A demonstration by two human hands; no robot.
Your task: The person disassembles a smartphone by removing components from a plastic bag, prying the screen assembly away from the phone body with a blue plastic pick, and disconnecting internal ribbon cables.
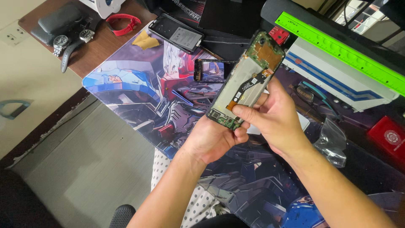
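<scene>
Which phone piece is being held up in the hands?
The opened phone with green boards showing, held by both hands. The battery and the small dark frame just lie on the mat.

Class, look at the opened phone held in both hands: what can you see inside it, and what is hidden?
Inside the opened phone: green circuit boards at both ends, a copper-coloured patch, a black ribbon cable across a pale panel. The right hand thumb covers part of the lower end; the left hand hides the underside.
</scene>
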